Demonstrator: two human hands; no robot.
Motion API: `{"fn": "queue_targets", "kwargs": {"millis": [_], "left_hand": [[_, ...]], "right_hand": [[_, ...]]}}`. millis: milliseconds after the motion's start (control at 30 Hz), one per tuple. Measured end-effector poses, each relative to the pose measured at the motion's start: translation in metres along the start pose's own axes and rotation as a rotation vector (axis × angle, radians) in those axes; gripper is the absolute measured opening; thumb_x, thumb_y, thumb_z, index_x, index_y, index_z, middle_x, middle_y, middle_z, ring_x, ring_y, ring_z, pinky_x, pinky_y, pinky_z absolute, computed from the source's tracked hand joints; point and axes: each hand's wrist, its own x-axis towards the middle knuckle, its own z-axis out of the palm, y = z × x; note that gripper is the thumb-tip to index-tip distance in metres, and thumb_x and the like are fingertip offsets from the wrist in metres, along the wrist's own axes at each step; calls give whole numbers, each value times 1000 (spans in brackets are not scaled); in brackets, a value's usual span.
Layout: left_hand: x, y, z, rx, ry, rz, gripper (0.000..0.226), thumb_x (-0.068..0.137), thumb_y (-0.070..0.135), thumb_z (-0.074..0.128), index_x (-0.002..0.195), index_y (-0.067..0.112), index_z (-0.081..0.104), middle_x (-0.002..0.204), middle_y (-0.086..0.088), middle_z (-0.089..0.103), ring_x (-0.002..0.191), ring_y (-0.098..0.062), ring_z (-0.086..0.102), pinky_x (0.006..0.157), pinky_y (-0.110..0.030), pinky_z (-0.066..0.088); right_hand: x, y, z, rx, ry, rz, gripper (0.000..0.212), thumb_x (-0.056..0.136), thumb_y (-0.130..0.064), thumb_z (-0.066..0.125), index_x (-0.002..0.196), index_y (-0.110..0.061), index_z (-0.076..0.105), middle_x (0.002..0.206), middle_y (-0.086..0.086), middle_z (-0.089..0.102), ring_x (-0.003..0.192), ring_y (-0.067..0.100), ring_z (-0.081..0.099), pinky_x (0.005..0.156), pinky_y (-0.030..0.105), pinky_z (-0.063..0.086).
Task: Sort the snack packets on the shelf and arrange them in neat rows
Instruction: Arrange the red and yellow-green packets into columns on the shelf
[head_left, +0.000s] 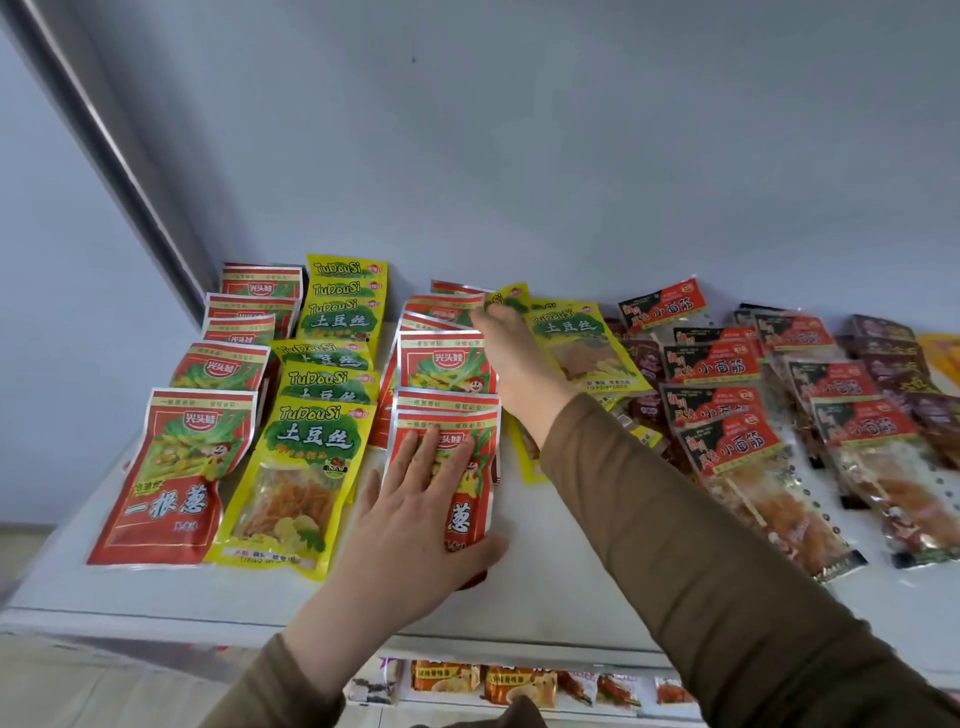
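On the white shelf (545, 587) lie rows of snack packets. A row of red packets (171, 478) runs along the left, with a row of yellow TuDouSi packets (306, 467) beside it. A second red row (441, 364) sits in the middle. My left hand (415, 509) lies flat with straight fingers on the front red packet (470, 514) of that middle row, thumb at its lower edge. My right hand (511, 353) reaches to the back and pinches a small yellow packet (511, 296) by its edge. Another yellow packet (582, 343) lies just right of that hand.
Dark red and black packets (722, 415) lie in overlapping rows on the right, with maroon ones (893, 358) farther right. The back wall (519, 156) rises right behind the packets. A metal upright (104, 140) bounds the left. More packets (519, 683) show on a lower shelf.
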Motion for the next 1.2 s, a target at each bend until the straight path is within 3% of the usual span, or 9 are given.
{"fn": "queue_targets", "kwargs": {"millis": [133,300,400,500,633,733,900,1033,1200], "left_hand": [[1,3,-4,54,-10,-21,112,64,100,8,158,46,-21,169,7,-24,155,-18,-25,127,-52,-11],[3,6,-8,81,3,-23,117,61,103,4,159,43,-17,170,3,-21,155,-19,-25,126,-51,-14],[3,8,-9,101,33,-27,118,62,104,2,160,42,-16,170,2,-21,156,-19,-25,125,-51,-16],[7,8,-18,75,49,-12,116,64,104,-2,161,40,-12,170,3,-23,155,-17,-26,126,-50,-15],[36,-9,-53,-55,174,-1,91,87,89,15,162,40,9,173,2,5,159,-23,2,126,-50,4],[75,-30,-87,-107,302,-57,72,99,64,40,158,24,31,162,-6,37,150,-31,29,122,-50,24],[156,-50,-118,-141,166,-81,68,100,53,55,154,16,39,157,-11,45,144,-35,39,117,-51,35],[210,-50,-120,36,86,-47,43,107,34,44,141,8,51,137,-15,62,126,-35,56,115,-46,36],[241,-55,-112,218,26,31,41,104,43,52,130,12,56,124,-13,65,118,-33,58,109,-46,43]], "right_hand": [[2,3,0,-20,-70,103,49,106,-52,35,98,-11,61,88,9,68,80,26,69,83,41,58],[12,8,-1,-62,95,-74,44,109,-36,33,114,0,57,106,25,68,97,40,70,81,44,56],[16,11,3,-30,-26,-23,44,108,-47,33,127,-13,55,117,17,68,106,32,70,96,48,56],[25,8,3,60,-98,123,52,105,-55,35,118,-13,61,111,12,74,100,30,74,93,45,58],[35,5,-6,92,-61,93,49,108,-49,32,89,-16,63,75,0,75,68,18,75,61,27,60],[42,7,-5,85,-25,43,44,108,-38,37,84,-12,61,85,8,74,78,27,74,74,38,57],[51,0,4,65,23,65,16,105,-10,45,99,-10,59,90,11,70,59,20,70,49,22,52],[61,-1,3,-37,92,105,17,102,-4,45,114,0,58,89,11,60,65,20,58,55,27,50],[68,2,2,94,33,138,31,101,-17,61,123,4,62,105,17,74,65,23,70,58,30,56]]}}
